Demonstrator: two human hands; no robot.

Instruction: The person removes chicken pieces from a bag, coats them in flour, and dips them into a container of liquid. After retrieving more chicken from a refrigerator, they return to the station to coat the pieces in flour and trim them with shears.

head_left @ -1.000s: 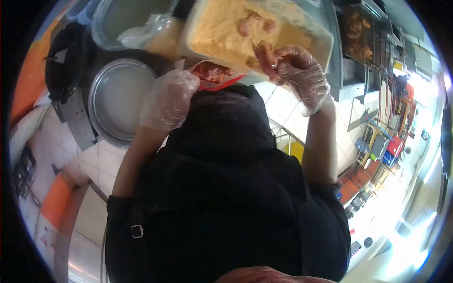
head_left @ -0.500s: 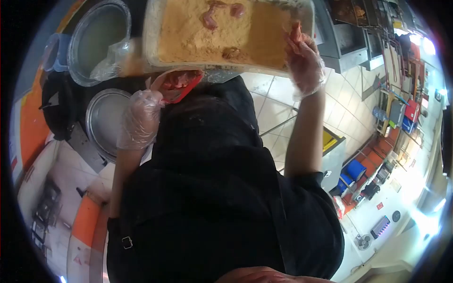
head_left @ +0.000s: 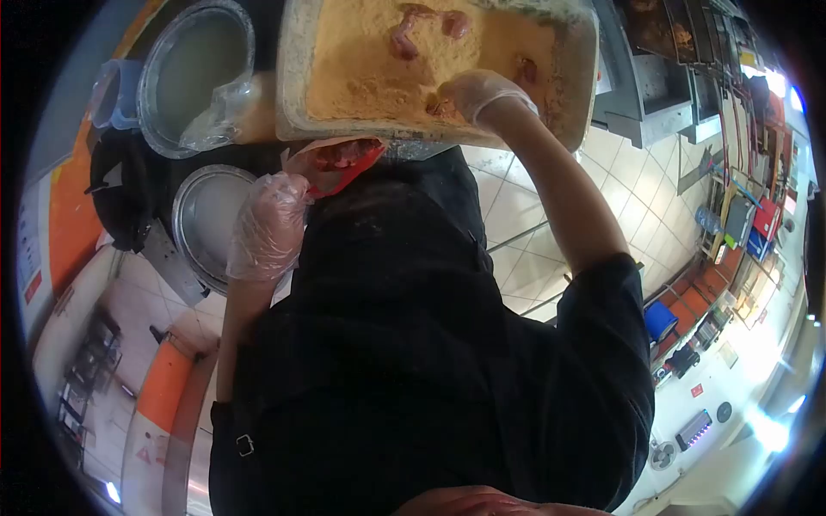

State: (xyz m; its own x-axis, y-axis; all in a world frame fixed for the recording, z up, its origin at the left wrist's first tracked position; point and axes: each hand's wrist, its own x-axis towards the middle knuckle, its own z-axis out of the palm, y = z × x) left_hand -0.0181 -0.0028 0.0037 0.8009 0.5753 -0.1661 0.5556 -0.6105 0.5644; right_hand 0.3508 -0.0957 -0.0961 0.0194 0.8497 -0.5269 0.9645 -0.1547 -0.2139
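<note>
Both my hands wear clear plastic gloves. My left hand (head_left: 268, 225) grips the edge of a small red tray (head_left: 357, 165) that holds raw meat, just below the near rim of a big breading tub (head_left: 292, 95). The tub is filled with yellow flour, and several raw meat pieces (head_left: 404, 36) lie on it. My right hand (head_left: 482, 90) reaches down into the flour at the tub's right side, fingers curled beside a half-buried meat piece (head_left: 441, 107). Its fingertips are hidden, so a grip cannot be made out.
A round metal bowl (head_left: 194, 73) and a crumpled plastic bag (head_left: 219, 112) sit left of the tub. A flat metal pan (head_left: 206, 224) lies below them, next to a blue jug (head_left: 116, 86). Fryer equipment (head_left: 662, 52) stands at the right above a tiled floor (head_left: 533, 215).
My right hand, which held a raw meat piece up at the tub's right edge, has dropped into the flour. My left hand has stayed on the red tray.
</note>
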